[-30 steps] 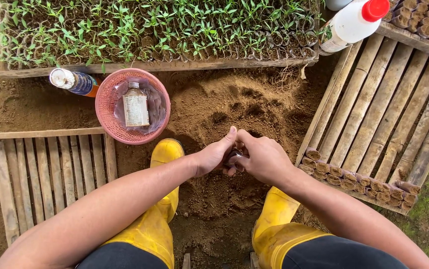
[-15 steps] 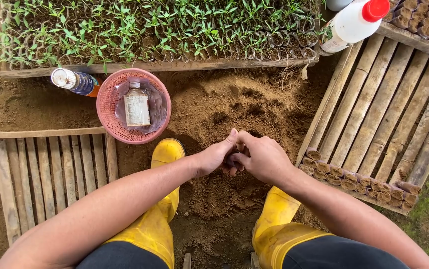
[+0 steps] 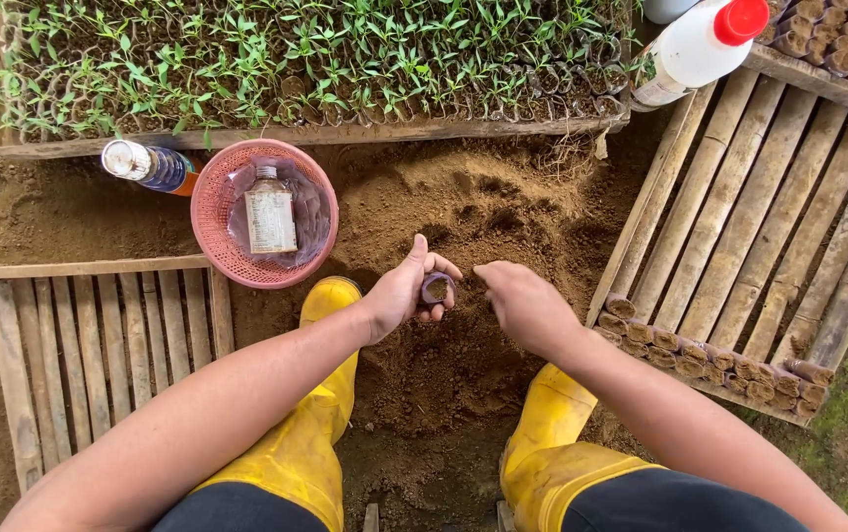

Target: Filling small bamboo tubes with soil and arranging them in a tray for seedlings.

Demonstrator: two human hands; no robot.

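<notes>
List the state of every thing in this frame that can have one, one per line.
Left hand: curled around a small soil-filled pot, pot upright.
Right hand: empty, beside the pot, over the soil pile.
Pink basket: upright, a small bottle lying inside.
White bottle: red cap on, lying tilted.
Blue bottle: capped, on its side.
Right slatted tray: one row of filled pots.
Left slatted tray: nothing in it.
Seedling tray: full of sprouts.

There is one view only, from a camera worn on the person's head. It looks almost straight down over the forearms to the soil heap [image 3: 463, 296] between the yellow boots [image 3: 315, 433], close enough that they fill the lower frame. The seedling tray [image 3: 305, 59] lies along the top edge, slatted wooden trays [image 3: 99, 345] at both sides.
</notes>
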